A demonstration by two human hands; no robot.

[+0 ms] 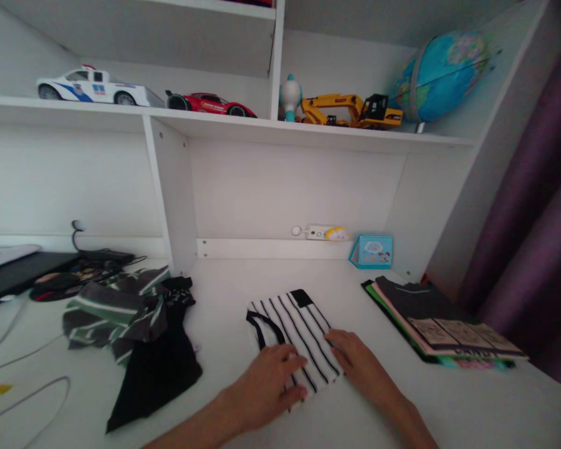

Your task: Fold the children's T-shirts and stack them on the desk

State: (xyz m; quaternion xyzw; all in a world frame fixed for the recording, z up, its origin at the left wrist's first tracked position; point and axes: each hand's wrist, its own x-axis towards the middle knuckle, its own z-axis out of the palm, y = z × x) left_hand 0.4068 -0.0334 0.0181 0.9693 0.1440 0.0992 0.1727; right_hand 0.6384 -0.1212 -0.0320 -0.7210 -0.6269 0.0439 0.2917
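Observation:
A white garment with black stripes (303,337), folded into a small rectangle, lies on the white desk in front of me. It has a black patch at its far corner and a black band along its left part. My left hand (273,380) rests on its near left part, fingers stretched out over the cloth. At the right edge of the cloth lies my right hand (355,362), its fingers extended and touching the fabric. Neither hand grips the garment.
Left lie a crumpled grey-green striped garment (121,312) and a black garment (161,368). Folded clothes (442,318) are stacked on the right. A blue desk calendar (373,251) and power strip (325,232) stand behind. Overhead, a shelf (215,126) holds toy vehicles and a globe (442,78).

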